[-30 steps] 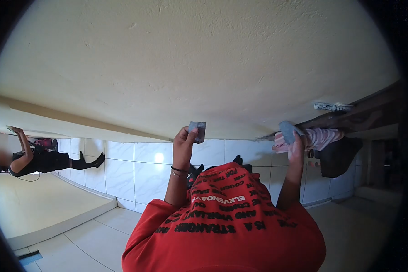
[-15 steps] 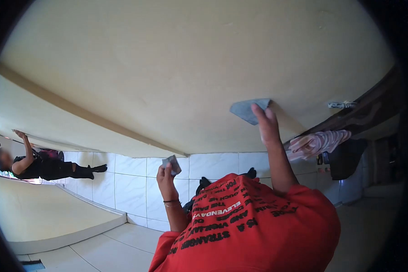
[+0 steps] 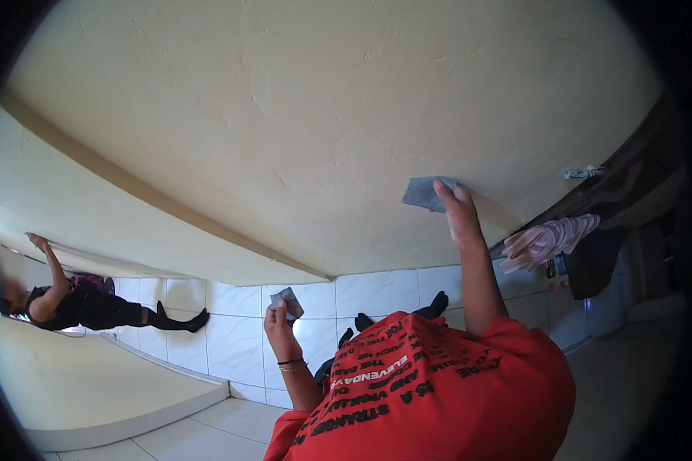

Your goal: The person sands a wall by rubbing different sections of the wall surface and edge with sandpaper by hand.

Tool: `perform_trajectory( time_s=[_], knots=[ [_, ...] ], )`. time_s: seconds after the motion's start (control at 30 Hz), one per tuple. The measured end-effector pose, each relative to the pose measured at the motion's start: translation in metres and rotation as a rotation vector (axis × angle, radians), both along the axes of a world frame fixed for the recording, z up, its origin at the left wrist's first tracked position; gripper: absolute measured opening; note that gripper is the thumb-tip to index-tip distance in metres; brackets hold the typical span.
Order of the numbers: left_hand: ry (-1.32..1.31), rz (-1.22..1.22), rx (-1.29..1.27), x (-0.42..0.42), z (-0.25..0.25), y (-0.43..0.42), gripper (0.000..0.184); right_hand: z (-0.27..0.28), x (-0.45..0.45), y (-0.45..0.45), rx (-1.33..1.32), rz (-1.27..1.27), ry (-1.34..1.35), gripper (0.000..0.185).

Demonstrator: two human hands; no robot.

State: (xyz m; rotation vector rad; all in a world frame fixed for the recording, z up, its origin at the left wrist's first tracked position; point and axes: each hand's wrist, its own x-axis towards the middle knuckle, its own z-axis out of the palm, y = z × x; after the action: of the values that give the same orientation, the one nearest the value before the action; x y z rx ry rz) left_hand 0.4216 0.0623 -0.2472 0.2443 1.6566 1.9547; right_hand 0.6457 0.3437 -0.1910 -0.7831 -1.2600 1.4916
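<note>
My right hand (image 3: 460,215) grips a grey sheet of sandpaper (image 3: 421,194), with the thumb on its near face. The sheet is at the cream wall (image 3: 323,131); whether its whole face touches, I cannot tell. Lower and to the left, my left hand (image 3: 279,321) pinches a smaller, folded grey piece of sandpaper (image 3: 291,301) between thumb and fingers. That piece is held away from the wall, above the tiled floor. Small chips and uneven marks show on the wall's surface.
A projecting wall edge (image 3: 169,220) runs diagonally at the left. Beyond it, another person (image 3: 77,303) in dark clothes has a hand on the wall. A striped cloth (image 3: 550,241) hangs by the dark wooden frame (image 3: 600,184) at right. White tiles (image 3: 234,326) cover the floor.
The sheet in my right hand has turned and now shows a squarer outline, slightly lower at the wall. My view has shifted a little. My left hand keeps its smaller piece.
</note>
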Motion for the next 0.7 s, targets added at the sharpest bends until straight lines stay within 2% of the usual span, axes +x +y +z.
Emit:
perform_trajectory(
  time_s=[0.13,0.23,0.27,0.33,0.4,0.47,0.53,0.6,0.7],
  knots=[
    [-0.018,-0.176,-0.030,0.005,-0.001,0.023,0.017,-0.021,0.015,-0.019,-0.144,-0.121,-0.034,0.036],
    [-0.037,-0.397,-0.066,0.017,0.006,0.045,0.021,-0.050,0.022,-0.048,-0.319,0.030,-0.038,0.035],
    [-0.043,-0.394,-0.068,0.022,0.011,0.054,0.021,-0.056,0.024,-0.060,-0.376,0.095,-0.038,0.034],
    [0.112,-0.581,-0.110,0.036,0.018,0.070,0.023,-0.060,0.030,-0.082,-0.363,0.126,-0.113,0.036],
    [0.094,-0.637,-0.074,0.054,0.027,0.083,0.023,-0.054,0.039,-0.095,-0.409,0.199,-0.240,0.039],
    [0.082,-0.694,-0.036,0.075,0.039,0.095,0.024,-0.050,0.049,-0.098,-0.396,0.251,-0.227,0.038],
    [0.034,-0.800,-0.044,0.098,0.046,0.100,0.023,-0.045,0.061,-0.103,-0.409,0.288,-0.212,0.038],
    [-0.145,-0.845,-0.010,0.117,0.044,0.101,0.023,-0.035,0.068,-0.103,-0.376,0.335,-0.060,0.036],
    [-0.253,-0.871,-0.014,0.135,0.040,0.101,0.022,-0.028,0.081,-0.104,-0.409,0.366,-0.083,0.035]
  ],
)
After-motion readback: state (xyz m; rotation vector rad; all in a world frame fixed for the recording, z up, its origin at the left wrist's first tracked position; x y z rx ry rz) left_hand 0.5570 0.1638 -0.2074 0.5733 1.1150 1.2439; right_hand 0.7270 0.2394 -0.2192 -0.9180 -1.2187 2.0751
